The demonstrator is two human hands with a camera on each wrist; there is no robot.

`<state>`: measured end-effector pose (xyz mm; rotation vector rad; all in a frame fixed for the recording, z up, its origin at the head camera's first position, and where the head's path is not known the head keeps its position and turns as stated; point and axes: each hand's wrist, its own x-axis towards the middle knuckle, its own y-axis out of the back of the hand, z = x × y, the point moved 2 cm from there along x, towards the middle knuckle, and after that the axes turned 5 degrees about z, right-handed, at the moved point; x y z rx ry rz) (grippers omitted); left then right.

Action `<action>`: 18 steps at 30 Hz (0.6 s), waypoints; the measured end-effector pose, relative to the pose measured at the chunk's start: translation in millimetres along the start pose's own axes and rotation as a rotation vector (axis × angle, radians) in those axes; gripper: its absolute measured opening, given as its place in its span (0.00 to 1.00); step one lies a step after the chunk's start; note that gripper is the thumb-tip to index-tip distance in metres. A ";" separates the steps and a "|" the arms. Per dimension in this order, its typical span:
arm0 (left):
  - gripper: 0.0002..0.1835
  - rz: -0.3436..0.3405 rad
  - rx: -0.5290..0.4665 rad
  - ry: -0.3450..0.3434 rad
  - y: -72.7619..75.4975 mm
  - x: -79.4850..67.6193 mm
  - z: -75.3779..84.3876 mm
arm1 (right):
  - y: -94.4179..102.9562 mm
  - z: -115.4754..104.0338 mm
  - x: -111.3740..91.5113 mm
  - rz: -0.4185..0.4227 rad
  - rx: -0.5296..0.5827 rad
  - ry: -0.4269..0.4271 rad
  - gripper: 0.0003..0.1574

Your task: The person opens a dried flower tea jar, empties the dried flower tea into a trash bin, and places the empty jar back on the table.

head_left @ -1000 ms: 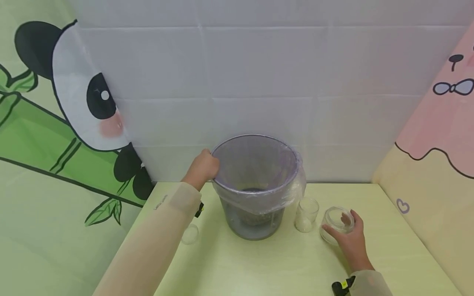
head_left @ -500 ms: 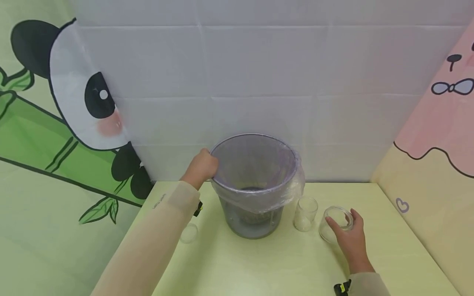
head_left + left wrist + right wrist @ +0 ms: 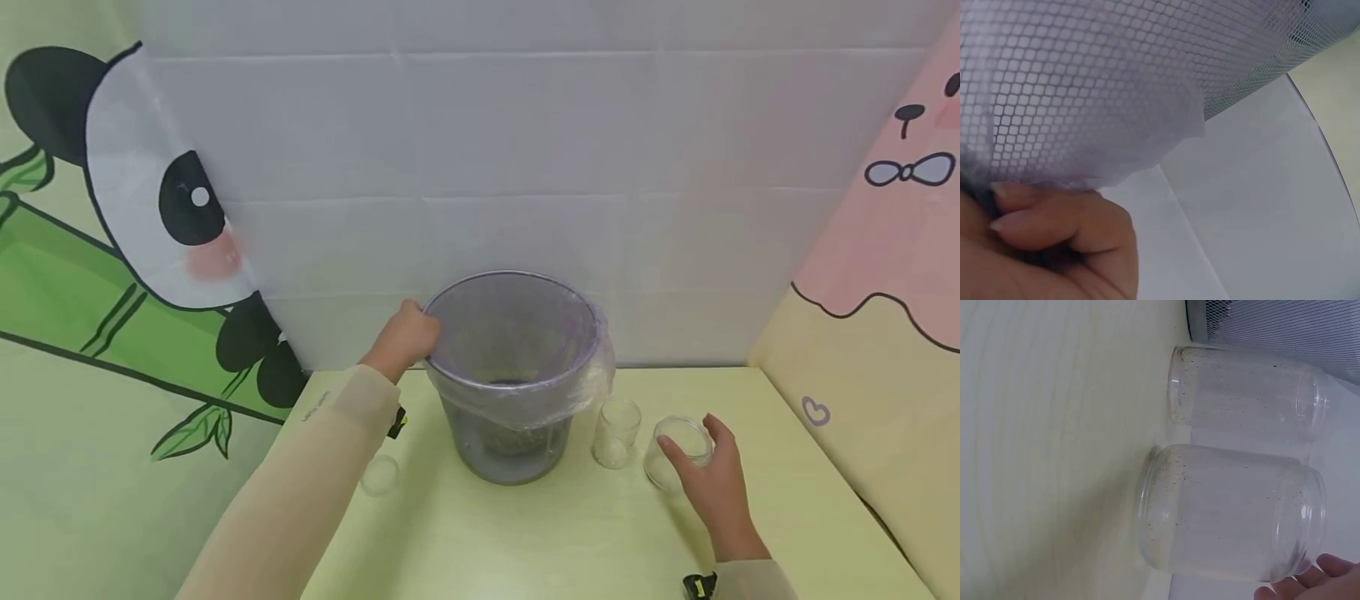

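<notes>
My left hand (image 3: 405, 337) grips the left rim of a grey mesh wastebasket (image 3: 502, 446), lined with a thin, pale purple plastic bag (image 3: 525, 404) folded over the rim. In the left wrist view, curled fingers (image 3: 1072, 225) pinch the bag's edge at the rim. My right hand (image 3: 716, 492) is at a wide clear glass jar (image 3: 1229, 512) that stands upright on the table, thumb over its near side and fingers by its right rim. The right wrist view shows the fingertips (image 3: 1288, 587) right at the jar's mouth, loosely spread. A narrower glass jar (image 3: 617, 433) stands between wide jar and wastebasket.
A faint clear round object (image 3: 380, 475) lies left of the wastebasket, beside the left forearm. The pale yellow table (image 3: 480, 542) meets a white back wall (image 3: 480, 167) close behind the wastebasket. Printed cloth walls stand at left and right.
My right hand has loosened around the wide jar: its thumb has moved off the left side toward the rim, and its fingers spread. The left hand keeps hold of the wastebasket.
</notes>
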<state>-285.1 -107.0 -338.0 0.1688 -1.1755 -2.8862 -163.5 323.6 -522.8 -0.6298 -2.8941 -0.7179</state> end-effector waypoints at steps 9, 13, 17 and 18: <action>0.27 -0.080 -0.152 -0.023 2.8 6.7 -7.1 | 4.1 -18.0 -2.0 -0.011 -0.056 0.074 0.64; 0.31 -0.104 -0.170 -0.044 6.3 7.5 -12.0 | 6.8 -27.4 -5.5 -0.014 -0.077 0.100 0.66; 0.26 -0.100 -0.173 -0.039 10.9 -0.6 -18.8 | 7.7 -38.6 -11.1 -0.024 -0.134 0.141 0.65; 0.25 -0.101 -0.185 -0.034 11.6 -3.3 -20.9 | 7.5 -41.0 -12.6 -0.029 -0.150 0.154 0.64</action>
